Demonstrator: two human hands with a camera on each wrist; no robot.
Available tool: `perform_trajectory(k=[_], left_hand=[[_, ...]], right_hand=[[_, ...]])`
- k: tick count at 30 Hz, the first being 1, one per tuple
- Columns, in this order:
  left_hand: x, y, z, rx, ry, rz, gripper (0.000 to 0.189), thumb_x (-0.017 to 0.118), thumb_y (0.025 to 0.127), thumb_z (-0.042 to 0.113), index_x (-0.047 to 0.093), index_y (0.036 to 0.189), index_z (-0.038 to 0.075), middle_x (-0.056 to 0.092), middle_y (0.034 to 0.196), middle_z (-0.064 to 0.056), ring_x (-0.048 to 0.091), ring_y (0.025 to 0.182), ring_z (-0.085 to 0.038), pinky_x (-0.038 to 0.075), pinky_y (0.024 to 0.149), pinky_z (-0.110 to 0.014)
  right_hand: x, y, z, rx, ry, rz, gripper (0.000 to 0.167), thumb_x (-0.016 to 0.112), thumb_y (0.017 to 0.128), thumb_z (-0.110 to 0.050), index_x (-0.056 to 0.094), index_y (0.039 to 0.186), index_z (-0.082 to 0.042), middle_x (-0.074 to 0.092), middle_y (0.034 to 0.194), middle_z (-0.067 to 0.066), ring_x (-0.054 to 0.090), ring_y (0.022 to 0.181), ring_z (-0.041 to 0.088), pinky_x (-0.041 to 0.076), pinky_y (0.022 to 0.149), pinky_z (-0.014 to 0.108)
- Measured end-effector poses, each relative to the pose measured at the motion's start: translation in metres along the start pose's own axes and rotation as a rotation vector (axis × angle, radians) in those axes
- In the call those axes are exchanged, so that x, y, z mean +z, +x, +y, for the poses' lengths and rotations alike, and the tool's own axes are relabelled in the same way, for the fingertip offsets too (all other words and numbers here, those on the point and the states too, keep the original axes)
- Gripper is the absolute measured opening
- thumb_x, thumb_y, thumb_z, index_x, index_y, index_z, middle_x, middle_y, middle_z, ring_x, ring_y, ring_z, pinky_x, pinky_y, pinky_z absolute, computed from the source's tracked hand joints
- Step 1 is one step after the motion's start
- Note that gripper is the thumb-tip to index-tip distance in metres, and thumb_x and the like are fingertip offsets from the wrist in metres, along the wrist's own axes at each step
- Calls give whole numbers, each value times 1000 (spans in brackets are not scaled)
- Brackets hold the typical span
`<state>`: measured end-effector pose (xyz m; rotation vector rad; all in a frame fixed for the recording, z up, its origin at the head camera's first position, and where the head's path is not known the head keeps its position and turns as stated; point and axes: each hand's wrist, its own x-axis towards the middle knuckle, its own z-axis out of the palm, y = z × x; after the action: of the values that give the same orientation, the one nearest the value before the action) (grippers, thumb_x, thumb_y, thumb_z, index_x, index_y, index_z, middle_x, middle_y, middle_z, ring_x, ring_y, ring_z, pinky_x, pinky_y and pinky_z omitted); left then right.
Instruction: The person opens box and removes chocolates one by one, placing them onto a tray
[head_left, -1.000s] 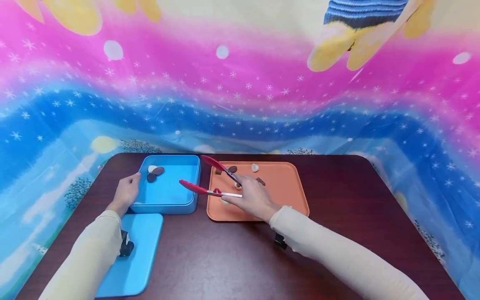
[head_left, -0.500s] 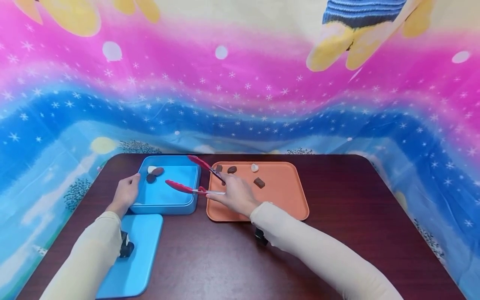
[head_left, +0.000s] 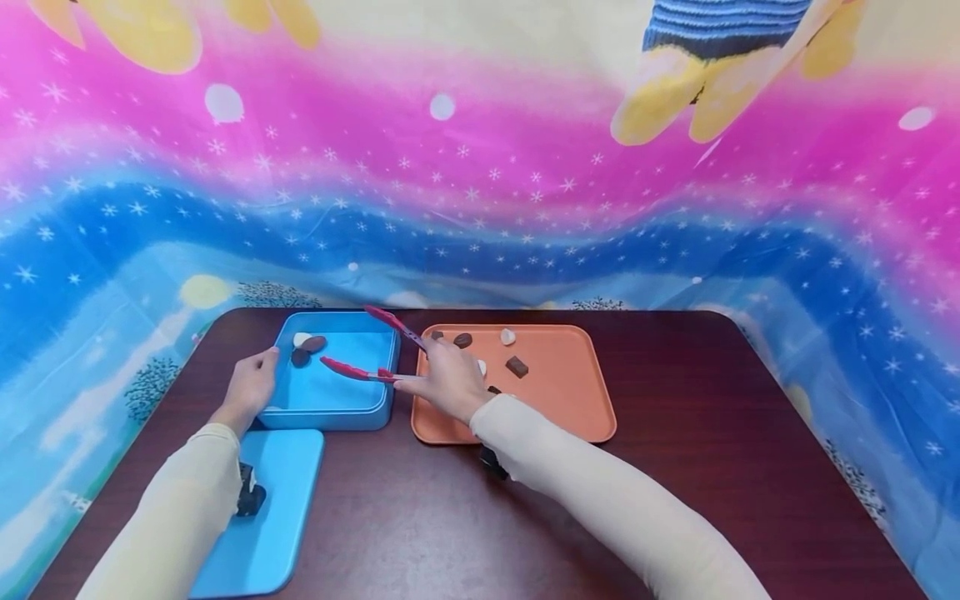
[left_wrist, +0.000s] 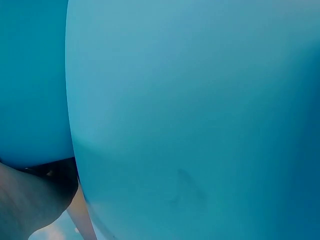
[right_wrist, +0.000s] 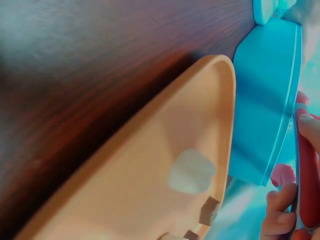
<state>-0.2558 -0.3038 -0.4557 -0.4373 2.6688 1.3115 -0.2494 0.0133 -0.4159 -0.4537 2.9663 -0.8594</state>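
Note:
Near the back left of the table, my left hand (head_left: 251, 385) grips the left wall of an open blue box (head_left: 330, 419). One white chocolate (head_left: 302, 339) and two brown chocolates (head_left: 314, 343) lie together in its far left corner. My right hand (head_left: 448, 379) holds red-tipped tongs (head_left: 352, 370) by their handles. Their arms are spread, with nothing visible between the tips, and they reach over the box's right side. The right wrist view shows my right hand's fingers (right_wrist: 281, 212) around the red handle. My right hand hangs above the left part of an orange tray (head_left: 562, 392).
On the tray lie a brown block (head_left: 517, 367), a round brown piece (head_left: 462, 340), a white piece (head_left: 507, 337) and others partly hidden by my right hand. A blue lid (head_left: 281, 533) lies in front of the box, under my left forearm.
My right hand has moved left with the tongs, from over the tray until their tips are above the box. More pieces on the tray have come into sight. My left hand stays put.

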Motion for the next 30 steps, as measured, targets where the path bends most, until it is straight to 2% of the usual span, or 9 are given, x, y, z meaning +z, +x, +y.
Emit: perform_trajectory(k=[3,5,8,12,16,21,26,30], left_hand=[[0,0,1,4,2,3,76,10,108,53,18,159,-4,21,162,-35,27,145,-55,26,116,-73],[1,0,2,3,5,4,76,10,108,53,17,159,-3,20,162,-34,26,146,-55,25,117,-73],[2,0,2,-2,7,-1,76,10,108,53,16,159,-3,19,163,-34,26,146,-55,25,116,-73],[2,0,4,-14,-4,-5,76,10,107,53,15,160,-1,18,164,-33,25,147,-55,24,117,-73],[1,0,5,-22,-11,-3,75,11,108,53,14,160,0,15,165,-32,22,148,-54,23,117,-73],[-1,1,4,-1,0,1,73,10,108,51,13,160,1,14,165,-31,20,150,-55,22,118,-73],[0,2,2,4,1,-3,73,11,108,51,14,160,0,15,165,-32,22,149,-54,23,117,-73],[0,1,1,1,8,-9,73,10,108,51,14,160,1,15,165,-32,22,149,-54,24,117,-73]], right_hand=[[1,4,-7,-33,-49,8,77,77,83,-57,56,143,-13,68,108,3,61,66,14,48,49,26],[2,7,-10,-54,-91,7,81,76,84,-57,52,148,-12,67,125,7,66,72,15,52,52,27],[4,9,-16,-62,-176,6,84,73,85,-59,49,151,-13,62,139,9,69,76,18,56,57,29],[6,12,-22,-73,-279,13,85,72,86,-60,46,152,-14,62,139,10,65,68,18,53,53,27],[8,15,-27,-93,-332,37,82,73,85,-60,48,149,-15,65,129,7,59,64,15,46,47,23],[11,21,-33,-111,-394,61,75,73,85,-60,53,146,-20,66,117,2,54,59,13,42,44,23],[18,24,-42,-140,-499,66,73,72,87,-58,53,147,-21,66,124,1,63,62,11,50,48,24],[26,22,-49,-185,-595,66,67,69,90,-56,54,147,-22,65,131,-2,71,78,10,59,59,24]])
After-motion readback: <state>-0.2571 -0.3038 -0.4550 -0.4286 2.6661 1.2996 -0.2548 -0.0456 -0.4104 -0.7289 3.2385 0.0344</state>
